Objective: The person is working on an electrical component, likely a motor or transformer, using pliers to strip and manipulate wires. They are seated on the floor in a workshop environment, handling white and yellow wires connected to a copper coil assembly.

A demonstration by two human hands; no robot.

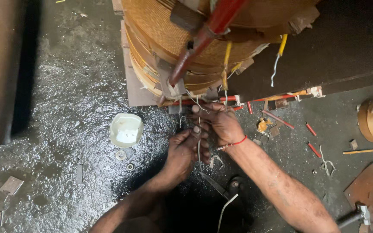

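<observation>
Plainly, this is fine fingertip work on a thin strand.

Strand: a pale, thin cord (198, 149) hangs down from the near edge of the big wound copper coil (173, 39), in the middle of the scene, between both hands.
Handling: it looks light, limp and easily frayed; best pinched close to the coil, where it runs taut.
Left hand (182, 153): palm turned inward, fingers curled and pinching the cord low down.
Right hand (219, 123): farther and higher, knuckles up, fingers closed on the cord's upper run; a red thread (237, 141) circles the wrist.
Nearby: a pale dish (126, 129) to the left on the wet, dark floor (65, 108); scissors (216, 186) lie near, below the hands.
</observation>
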